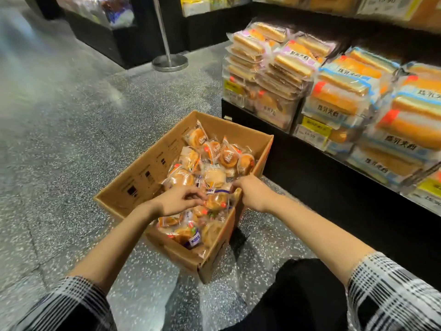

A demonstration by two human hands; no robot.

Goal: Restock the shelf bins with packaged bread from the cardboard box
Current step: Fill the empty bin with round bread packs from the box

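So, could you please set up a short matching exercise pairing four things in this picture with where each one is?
Things:
1. brown cardboard box
2. silver metal stanchion base
3. blue-trimmed sandwich bread packs
4. left hand

Places:
A. stacked on the black shelf at right
B. over the wrapped buns inside the box
C. on the speckled floor beside the shelf
D. far across the aisle floor

Pairs: 1-C, 2-D, 3-A, 4-B

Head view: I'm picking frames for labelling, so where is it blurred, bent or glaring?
Head view: the floor at upper left smears with blur; shelf packs bow from wide-angle distortion; glare glints on wrappers in the cardboard box; both hands stay fairly sharp.
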